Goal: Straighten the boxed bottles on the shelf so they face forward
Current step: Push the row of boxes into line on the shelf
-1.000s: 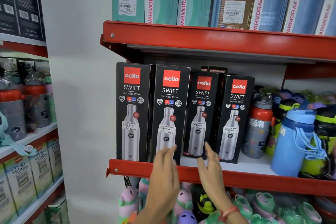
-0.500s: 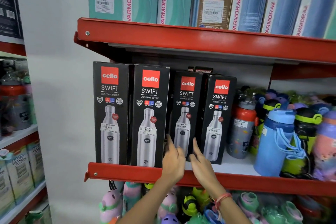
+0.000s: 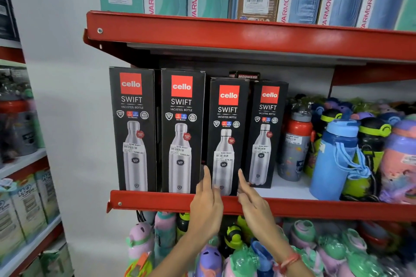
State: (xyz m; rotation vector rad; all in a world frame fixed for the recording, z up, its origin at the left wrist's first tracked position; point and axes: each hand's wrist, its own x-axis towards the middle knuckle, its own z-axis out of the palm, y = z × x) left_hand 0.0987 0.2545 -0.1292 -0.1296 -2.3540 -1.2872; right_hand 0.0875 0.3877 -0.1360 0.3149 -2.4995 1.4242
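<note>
Boxed bottles, four black Cello Swift cartons, stand in a row at the left end of a red-edged shelf [image 3: 157, 201], beside loose coloured flasks [image 3: 333, 159]. The two left cartons [image 3: 132, 128] sit square at the front lip, labels out; the third box [image 3: 227, 135] is at the lip too, while the fourth box [image 3: 265, 132] sits further back and turned slightly, which is likely why the hands are here. The left hand [image 3: 208, 202] and right hand [image 3: 252, 200] reach up on either side of the third box's lower end, palms facing each other, fingers extended and loosely spread, closed on nothing. The fingertips lie at the carton's lower edges; whether they press it cannot be told. The placement suggests bracketing the box to square it.
</note>
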